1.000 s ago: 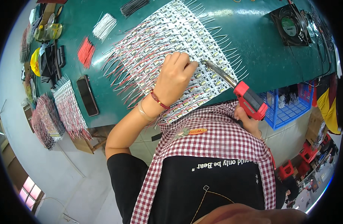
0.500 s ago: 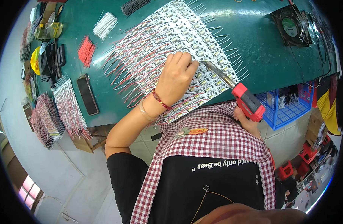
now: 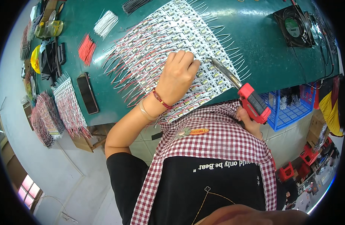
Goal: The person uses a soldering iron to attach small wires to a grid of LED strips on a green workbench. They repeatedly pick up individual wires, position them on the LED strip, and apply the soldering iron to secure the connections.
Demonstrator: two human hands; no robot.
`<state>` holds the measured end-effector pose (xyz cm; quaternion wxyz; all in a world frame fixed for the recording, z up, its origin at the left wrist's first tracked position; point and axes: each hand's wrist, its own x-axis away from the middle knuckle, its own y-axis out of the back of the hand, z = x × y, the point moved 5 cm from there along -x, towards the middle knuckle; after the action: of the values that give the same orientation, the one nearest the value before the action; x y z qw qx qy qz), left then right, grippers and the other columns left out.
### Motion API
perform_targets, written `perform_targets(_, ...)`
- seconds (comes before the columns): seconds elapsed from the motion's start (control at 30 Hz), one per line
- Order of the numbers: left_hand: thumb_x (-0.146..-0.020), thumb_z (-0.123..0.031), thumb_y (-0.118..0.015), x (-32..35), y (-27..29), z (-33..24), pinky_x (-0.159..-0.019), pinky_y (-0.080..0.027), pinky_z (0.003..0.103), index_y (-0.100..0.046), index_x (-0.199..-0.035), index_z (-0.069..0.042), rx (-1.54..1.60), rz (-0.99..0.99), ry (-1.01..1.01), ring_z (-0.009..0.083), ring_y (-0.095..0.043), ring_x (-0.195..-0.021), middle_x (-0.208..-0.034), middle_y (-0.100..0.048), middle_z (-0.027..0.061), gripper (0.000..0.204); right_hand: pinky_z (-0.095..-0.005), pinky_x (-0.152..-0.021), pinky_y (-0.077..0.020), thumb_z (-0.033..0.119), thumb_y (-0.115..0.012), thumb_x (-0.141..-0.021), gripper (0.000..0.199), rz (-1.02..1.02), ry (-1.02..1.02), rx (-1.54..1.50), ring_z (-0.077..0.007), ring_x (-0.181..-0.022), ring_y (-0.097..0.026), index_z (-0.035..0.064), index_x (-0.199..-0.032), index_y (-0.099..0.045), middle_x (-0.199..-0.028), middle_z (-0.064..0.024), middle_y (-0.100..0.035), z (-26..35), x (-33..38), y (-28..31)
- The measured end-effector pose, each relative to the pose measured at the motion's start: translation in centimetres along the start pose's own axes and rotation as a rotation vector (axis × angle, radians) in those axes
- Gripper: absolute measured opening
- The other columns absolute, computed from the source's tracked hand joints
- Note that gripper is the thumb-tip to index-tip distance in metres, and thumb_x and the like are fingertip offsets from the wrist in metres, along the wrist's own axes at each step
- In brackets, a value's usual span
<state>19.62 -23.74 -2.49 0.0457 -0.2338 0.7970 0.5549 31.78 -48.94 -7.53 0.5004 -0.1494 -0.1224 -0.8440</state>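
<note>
Green matting covers the workbench (image 3: 255, 56), and the person leans over its near edge in a red-checked apron (image 3: 217, 150). Nearest the body, the right hand (image 3: 247, 120) is clenched around the red grip of a soldering iron (image 3: 253, 102), whose metal shaft runs up and left so that the tip meets a row on the panel of small white circuit boards (image 3: 172, 30). The low, slanted hold probably lets the tip reach one joint without brushing its neighbours. Just left of the tip, the left hand (image 3: 178, 75) lies palm down on the panel, fingers curled and pressing, apparently to keep the boards and their red and white leads flat; whether it pinches a single wire I cannot tell. Left along the bench edge lie a dark phone (image 3: 88, 93) and finished fanned panels (image 3: 69, 105). Farther back sit loose bundles of red wires (image 3: 86, 50) and white wires (image 3: 105, 23), within reach. At the far right stands a small black fan (image 3: 293, 25), likely for fumes.
</note>
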Motion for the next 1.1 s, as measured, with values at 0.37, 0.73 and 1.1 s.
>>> perform_targets(0.37, -0.071, -0.001, -0.057, 0.2, -0.1, -0.3, -0.07, -0.039, 0.034, -0.064, -0.09, -0.006, -0.108, 0.021, 0.006, 0.0214, -0.05, -0.074, -0.077, -0.048, 0.005, 0.021, -0.0302, -0.072, -0.0475, 0.013, -0.066, -0.087, 0.023, 0.034, -0.027, 0.059, -0.0142, -0.084, -0.058, 0.0016, -0.107, -0.06, -0.093, -0.0056, -0.062, -0.5, -0.2, -0.2)
perform_targets(0.73, -0.072, -0.002, -0.056, 0.6, -0.3, -0.5, -0.074, -0.04, 0.035, -0.063, -0.094, -0.001, -0.079, 0.006, -0.014, 0.0228, -0.051, -0.078, -0.082, -0.05, 0.0073, 0.023, -0.0304, -0.072, -0.0471, 0.016, -0.066, -0.088, 0.024, 0.006, -0.022, 0.052, -0.0139, -0.082, -0.058, 0.0018, -0.106, -0.06, -0.091, -0.0049, -0.062, -0.2, -0.4, -0.5)
perform_targets(1.1, -0.072, -0.002, -0.056, 0.4, -0.1, -0.7, -0.075, -0.04, 0.036, -0.061, -0.094, 0.001, -0.068, 0.002, -0.048, 0.0239, -0.05, -0.078, -0.082, -0.049, 0.0086, 0.023, -0.0272, -0.062, -0.045, 0.012, -0.065, -0.088, 0.013, 0.022, 0.082, 0.061, -0.0098, -0.069, -0.054, 0.0025, -0.096, -0.061, -0.08, -0.0007, -0.059, 0.1, -0.7, -0.6)
